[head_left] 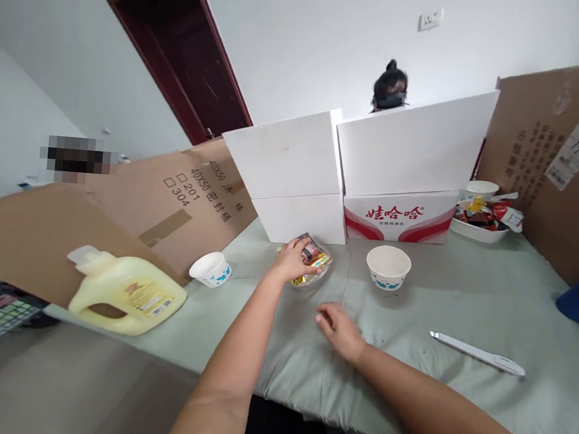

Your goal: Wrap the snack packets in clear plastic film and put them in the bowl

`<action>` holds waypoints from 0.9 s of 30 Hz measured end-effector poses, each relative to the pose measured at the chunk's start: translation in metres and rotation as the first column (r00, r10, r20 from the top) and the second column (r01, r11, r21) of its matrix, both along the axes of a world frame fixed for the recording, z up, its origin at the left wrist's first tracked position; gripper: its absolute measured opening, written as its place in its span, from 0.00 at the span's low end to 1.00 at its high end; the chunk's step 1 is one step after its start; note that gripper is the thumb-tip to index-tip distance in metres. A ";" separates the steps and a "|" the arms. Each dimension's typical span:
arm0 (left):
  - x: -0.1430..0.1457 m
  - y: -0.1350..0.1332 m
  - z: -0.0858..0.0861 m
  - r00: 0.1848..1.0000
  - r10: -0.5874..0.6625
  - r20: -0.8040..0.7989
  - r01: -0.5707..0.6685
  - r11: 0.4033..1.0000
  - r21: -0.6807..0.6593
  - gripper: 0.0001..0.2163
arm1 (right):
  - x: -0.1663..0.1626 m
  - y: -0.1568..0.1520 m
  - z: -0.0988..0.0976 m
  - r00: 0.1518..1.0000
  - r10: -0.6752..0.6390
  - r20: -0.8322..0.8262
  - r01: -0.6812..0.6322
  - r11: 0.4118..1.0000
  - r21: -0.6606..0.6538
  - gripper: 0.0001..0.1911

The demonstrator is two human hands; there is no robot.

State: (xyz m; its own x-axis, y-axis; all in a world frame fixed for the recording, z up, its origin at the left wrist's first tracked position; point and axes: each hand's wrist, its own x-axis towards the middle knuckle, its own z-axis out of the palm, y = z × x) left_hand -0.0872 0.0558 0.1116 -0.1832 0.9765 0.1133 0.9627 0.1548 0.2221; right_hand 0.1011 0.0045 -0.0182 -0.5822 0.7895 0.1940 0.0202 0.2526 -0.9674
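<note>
My left hand [293, 263] reaches to the middle of the cloth-covered table. Its thumb and fingers close around a clear plastic container of wrapped snacks [311, 255], with gold and dark wrappers showing through. Part of the container is hidden under the palm. Closer to me, my right hand [343, 331] is loosely closed with its fingers curled in, just above or on the cloth; nothing shows in it. A white paper bowl [388, 265] with a blue pattern stands beyond and to the right of this hand.
White boxes [394, 215] form a wall at the back. Left are another paper bowl [211, 269] and a yellow detergent bottle [127, 294] on its side. Right are a white long-handled tool [476, 354] and a white dish [479, 230] of snacks. Two people are behind cardboard and boxes.
</note>
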 end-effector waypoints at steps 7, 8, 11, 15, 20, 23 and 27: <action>0.010 -0.030 -0.018 0.999 -0.040 0.030 0.031 0.967 0.253 0.44 | -0.015 0.060 0.013 0.991 -0.136 0.008 0.126 0.888 -0.442 0.24; 0.011 -0.035 -0.023 0.998 -0.035 0.046 0.020 0.957 0.288 0.43 | -0.017 0.069 0.018 0.992 -0.126 0.011 0.117 0.882 -0.456 0.24; 0.016 -0.053 -0.035 0.996 -0.009 0.085 -0.024 0.929 0.370 0.42 | -0.021 0.088 0.036 0.998 -0.055 0.004 0.050 0.872 -0.488 0.25; 0.018 -0.078 -0.044 0.991 0.045 0.127 -0.099 0.883 0.459 0.41 | -0.022 0.089 0.055 0.995 0.095 -0.030 -0.097 0.855 -0.510 0.23; 0.011 -0.111 -0.059 0.973 -0.002 0.231 -0.146 0.770 0.621 0.40 | -0.028 0.068 0.069 0.974 0.226 -0.030 -0.213 0.857 -0.469 0.23; 0.009 -0.133 -0.075 0.951 -0.001 0.311 -0.229 0.673 0.703 0.40 | -0.040 0.053 0.077 0.983 0.184 0.005 -0.168 0.908 -0.384 0.25; 0.008 -0.154 -0.095 0.922 0.065 0.382 -0.343 0.597 0.725 0.42 | -0.052 0.035 0.095 0.963 0.049 0.265 -0.071 0.995 0.072 0.31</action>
State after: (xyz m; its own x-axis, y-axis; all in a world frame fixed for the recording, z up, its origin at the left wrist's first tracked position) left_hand -0.0795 -0.0982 0.0163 -0.5238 0.4804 0.7034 0.7945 -0.0222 0.6068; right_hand 0.0492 0.0391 0.0772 -0.6670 0.7397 0.0891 0.2531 0.3374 -0.9067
